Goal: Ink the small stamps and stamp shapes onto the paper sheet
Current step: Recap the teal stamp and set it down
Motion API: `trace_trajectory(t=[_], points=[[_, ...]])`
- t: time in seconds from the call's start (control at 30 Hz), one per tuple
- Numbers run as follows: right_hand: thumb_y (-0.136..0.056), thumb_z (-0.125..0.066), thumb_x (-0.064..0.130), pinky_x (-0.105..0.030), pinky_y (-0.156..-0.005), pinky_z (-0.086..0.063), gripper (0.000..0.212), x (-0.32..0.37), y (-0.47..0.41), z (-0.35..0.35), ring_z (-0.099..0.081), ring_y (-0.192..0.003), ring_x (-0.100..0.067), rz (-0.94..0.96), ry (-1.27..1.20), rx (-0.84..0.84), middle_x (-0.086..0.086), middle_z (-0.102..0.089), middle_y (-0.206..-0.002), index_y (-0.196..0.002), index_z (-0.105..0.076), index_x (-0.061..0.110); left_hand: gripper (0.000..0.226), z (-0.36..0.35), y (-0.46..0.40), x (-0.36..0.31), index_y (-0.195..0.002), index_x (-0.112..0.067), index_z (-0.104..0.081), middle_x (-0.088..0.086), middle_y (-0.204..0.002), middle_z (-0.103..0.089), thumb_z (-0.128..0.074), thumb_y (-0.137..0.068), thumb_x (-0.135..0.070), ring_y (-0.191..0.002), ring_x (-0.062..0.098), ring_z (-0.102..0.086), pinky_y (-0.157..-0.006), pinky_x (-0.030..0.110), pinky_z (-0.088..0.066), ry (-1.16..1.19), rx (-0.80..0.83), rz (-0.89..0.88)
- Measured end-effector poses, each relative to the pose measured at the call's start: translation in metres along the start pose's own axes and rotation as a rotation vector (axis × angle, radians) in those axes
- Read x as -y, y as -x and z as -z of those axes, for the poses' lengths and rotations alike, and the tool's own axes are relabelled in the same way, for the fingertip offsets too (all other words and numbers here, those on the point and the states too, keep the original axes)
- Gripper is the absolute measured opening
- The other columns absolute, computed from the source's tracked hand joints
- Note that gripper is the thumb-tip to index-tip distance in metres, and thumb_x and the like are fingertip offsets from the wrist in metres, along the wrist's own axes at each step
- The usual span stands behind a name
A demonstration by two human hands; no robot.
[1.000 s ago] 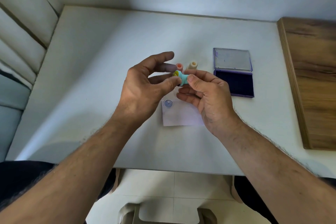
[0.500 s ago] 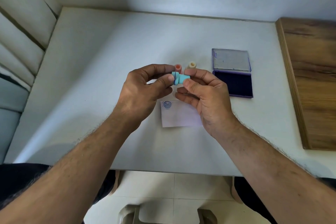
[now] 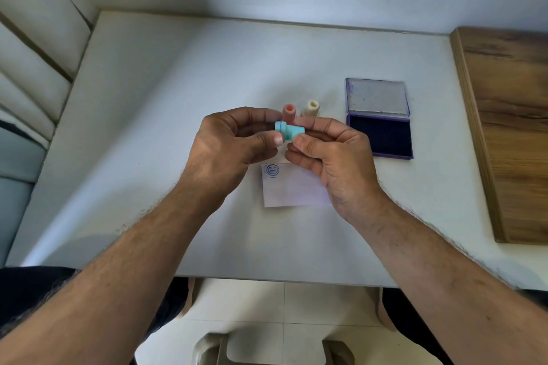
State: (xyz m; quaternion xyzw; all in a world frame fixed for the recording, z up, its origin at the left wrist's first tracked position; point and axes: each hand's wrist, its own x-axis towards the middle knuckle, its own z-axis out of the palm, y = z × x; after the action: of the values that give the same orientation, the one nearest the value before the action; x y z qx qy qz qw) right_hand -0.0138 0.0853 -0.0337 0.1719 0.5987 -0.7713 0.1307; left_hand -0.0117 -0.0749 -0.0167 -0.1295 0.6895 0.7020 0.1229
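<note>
A small turquoise stamp (image 3: 288, 130) lies sideways in the air above the table, gripped at its left end by my left hand (image 3: 228, 148) and at its right end by my right hand (image 3: 329, 154). Below the hands lies a small white paper sheet (image 3: 293, 191) with one round blue print (image 3: 272, 171) in its top left corner. A pink stamp (image 3: 289, 112) and a cream stamp (image 3: 311, 107) stand upright just behind my fingers. The open purple ink pad (image 3: 380, 135) lies to the right, its lid folded back.
A white table (image 3: 178, 92) bears everything. A wooden board (image 3: 510, 133) lies along its right edge. A cushioned seat back is at the left, and tiled floor with a stool shows below the table's front edge.
One second ago my left fingers were spread and a yellow face showed on the stamp's end. Now both hands pinch the turquoise stamp, turned sideways with its flanged end to the left.
</note>
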Motion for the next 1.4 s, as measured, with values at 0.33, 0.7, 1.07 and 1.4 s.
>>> trace_trajectory(t=[0.33,0.7,1.07,1.4], points=[[-0.082,-0.073,0.008,-0.043,-0.076,-0.060,0.012,0.002,-0.001,0.002,-0.074,-0.078,-0.029,-0.027,0.010,-0.026,-0.019,-0.075,-0.083,-0.091,-0.074,0.000,0.027,-0.002,0.004,-0.002,-0.094,-0.017,-0.074,-0.001,-0.086,-0.078,-0.073,-0.079,0.006,-0.082,0.013,-0.073,-0.077,0.028,-0.059,-0.021,-0.035,-0.061],[-0.088,-0.069,0.033,-0.048,-0.077,-0.060,0.027,-0.003,-0.003,0.001,-0.070,-0.069,-0.029,0.017,0.140,-0.038,-0.016,-0.068,-0.067,-0.080,-0.072,0.008,0.026,-0.006,0.007,-0.005,-0.089,-0.018,-0.073,-0.008,-0.090,-0.077,-0.077,-0.076,0.004,-0.087,0.008,-0.073,-0.079,0.023,-0.058,-0.109,-0.007,-0.130],[-0.082,-0.075,0.032,-0.045,-0.075,-0.061,0.030,0.002,-0.001,-0.001,-0.072,-0.067,-0.024,0.038,0.166,0.010,-0.010,-0.070,-0.064,-0.071,-0.066,0.006,0.032,-0.012,0.014,0.001,-0.109,-0.035,-0.073,-0.012,-0.095,-0.070,-0.072,-0.078,-0.024,-0.077,0.001,-0.070,-0.074,0.029,-0.059,-0.598,-0.037,-0.289],[-0.087,-0.065,0.045,-0.042,-0.075,-0.061,0.026,-0.002,0.001,-0.003,-0.073,-0.073,-0.034,0.093,0.230,-0.050,-0.007,-0.072,-0.066,-0.083,-0.071,0.020,0.025,-0.002,0.002,0.010,-0.102,-0.041,-0.064,-0.024,-0.097,-0.066,-0.073,-0.079,-0.037,-0.068,-0.006,-0.055,-0.058,0.009,-0.037,-0.770,-0.306,-0.176]])
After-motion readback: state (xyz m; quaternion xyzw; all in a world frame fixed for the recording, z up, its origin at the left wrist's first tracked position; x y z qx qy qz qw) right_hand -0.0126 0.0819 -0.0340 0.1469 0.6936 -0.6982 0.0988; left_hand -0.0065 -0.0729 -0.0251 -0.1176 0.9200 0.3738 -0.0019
